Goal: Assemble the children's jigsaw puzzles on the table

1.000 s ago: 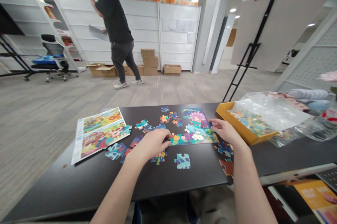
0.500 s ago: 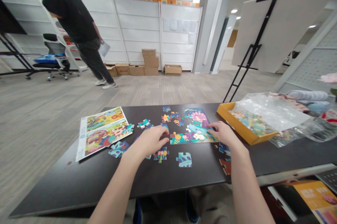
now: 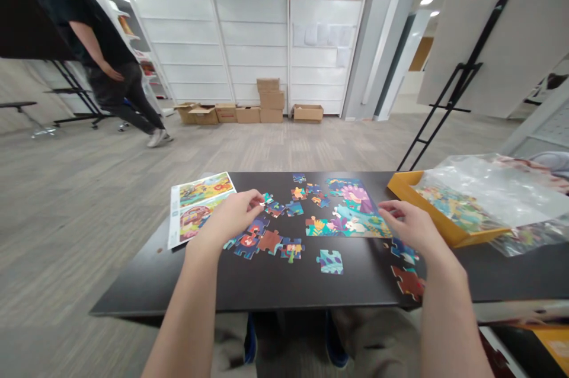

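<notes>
A black table (image 3: 275,292) carries a partly joined jigsaw (image 3: 351,218) and several loose colourful pieces (image 3: 271,242). My left hand (image 3: 233,218) hovers over the loose pieces beside the printed picture sheet (image 3: 191,206), its fingers pinched on a small puzzle piece (image 3: 267,199). My right hand (image 3: 411,227) rests at the right edge of the joined jigsaw, fingers loosely spread and touching it. A single teal piece (image 3: 330,261) lies near the table's front edge. More pieces (image 3: 406,274) lie under my right wrist.
A yellow box tray (image 3: 402,188) with clear plastic bags (image 3: 489,188) sits at the right. A person in black (image 3: 89,40) walks at the far left. An easel (image 3: 448,93) stands behind the table. Cardboard boxes (image 3: 269,102) line white shelves.
My left hand moved left, away from the joined jigsaw, and pinched a loose piece near the picture sheet. The view shifted left. The person in black walked further left.
</notes>
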Tool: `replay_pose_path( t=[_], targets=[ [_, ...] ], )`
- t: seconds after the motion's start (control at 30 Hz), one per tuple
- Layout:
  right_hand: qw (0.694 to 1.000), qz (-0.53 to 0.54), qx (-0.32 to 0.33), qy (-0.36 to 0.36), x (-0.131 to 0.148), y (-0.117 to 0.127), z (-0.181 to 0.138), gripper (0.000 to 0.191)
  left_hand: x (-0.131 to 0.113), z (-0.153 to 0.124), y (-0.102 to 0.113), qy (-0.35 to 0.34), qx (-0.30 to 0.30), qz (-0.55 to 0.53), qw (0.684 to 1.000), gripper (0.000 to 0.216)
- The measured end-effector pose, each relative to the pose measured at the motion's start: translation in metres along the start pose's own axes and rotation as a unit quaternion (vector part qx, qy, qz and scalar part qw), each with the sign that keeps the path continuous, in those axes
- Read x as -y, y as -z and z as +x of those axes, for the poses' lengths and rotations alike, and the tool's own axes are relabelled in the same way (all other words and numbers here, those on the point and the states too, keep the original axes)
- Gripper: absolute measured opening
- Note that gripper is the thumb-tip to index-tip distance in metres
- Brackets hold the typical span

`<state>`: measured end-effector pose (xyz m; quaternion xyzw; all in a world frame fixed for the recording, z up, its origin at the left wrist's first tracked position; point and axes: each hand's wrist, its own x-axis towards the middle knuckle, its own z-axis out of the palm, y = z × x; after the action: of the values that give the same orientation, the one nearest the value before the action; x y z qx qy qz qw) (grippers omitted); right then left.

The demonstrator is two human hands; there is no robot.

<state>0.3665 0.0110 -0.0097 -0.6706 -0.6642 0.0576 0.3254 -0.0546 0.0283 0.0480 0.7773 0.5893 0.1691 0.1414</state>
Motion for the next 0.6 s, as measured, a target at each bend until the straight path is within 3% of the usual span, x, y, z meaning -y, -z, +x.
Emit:
replay_pose_path(
  t=[0.17, 0.3, 0.47, 0.6],
  targets=[
    [0.999, 0.024, -0.022, 0.005, 0.008, 0.001, -0.007, 0.032, 0.015, -0.009, 0.000, 0.016, 0.071, 0.023, 0.997, 0.020],
    [0.999, 0.029, -0.028, 0.033, 0.008, -0.007, -0.008, 0.032, 0.012, -0.015, -0.008, 0.009, 0.145, 0.022, 0.989, 0.024],
    [0.995, 0.053, -0.042, 0.070, 0.015, -0.017, -0.006, 0.035, 0.003, -0.016, -0.020, -0.037, 0.165, 0.053, 0.984, 0.046],
    [0.996, 0.056, -0.044, 0.055, 0.009, -0.018, -0.003, 0.035, -0.001, -0.013, -0.026, -0.060, 0.177, 0.036, 0.982, 0.047]
  ],
)
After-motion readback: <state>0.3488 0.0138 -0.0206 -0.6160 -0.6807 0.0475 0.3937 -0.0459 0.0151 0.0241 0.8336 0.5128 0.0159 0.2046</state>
